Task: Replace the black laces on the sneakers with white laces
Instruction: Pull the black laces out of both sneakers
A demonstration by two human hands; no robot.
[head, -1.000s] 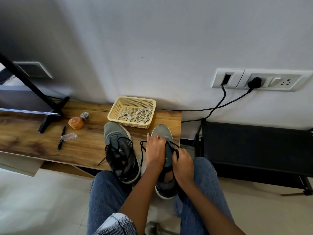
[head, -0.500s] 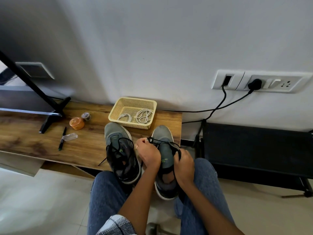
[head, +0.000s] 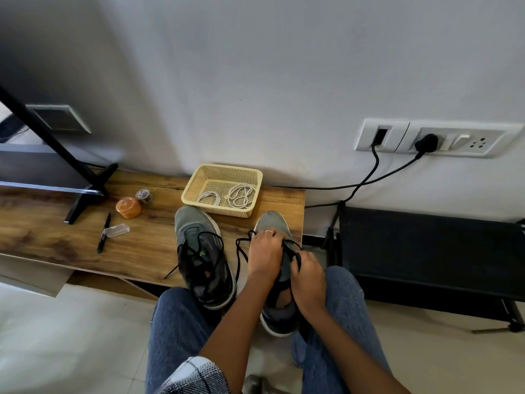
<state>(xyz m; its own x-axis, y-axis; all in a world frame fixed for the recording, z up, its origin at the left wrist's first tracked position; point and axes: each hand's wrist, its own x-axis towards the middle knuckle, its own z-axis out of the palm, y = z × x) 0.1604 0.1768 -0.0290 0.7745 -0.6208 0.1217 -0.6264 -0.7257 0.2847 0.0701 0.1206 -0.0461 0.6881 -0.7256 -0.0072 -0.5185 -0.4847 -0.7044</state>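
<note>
Wooden shelf [head: 71, 245] | basket [head: 193, 191] behind sneakers | hands cover right sneaker [head: 272, 223]

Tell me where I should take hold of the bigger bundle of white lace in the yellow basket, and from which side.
Come straight down from above: the yellow basket has walls on every side and an open top. Pinch the white lace coil where its loops cross in the middle, so the whole bundle probably lifts together rather than trailing.

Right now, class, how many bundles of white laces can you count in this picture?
2, both inside the basket: one bundle on its left side, the other bundle on its right. No others show.
</note>
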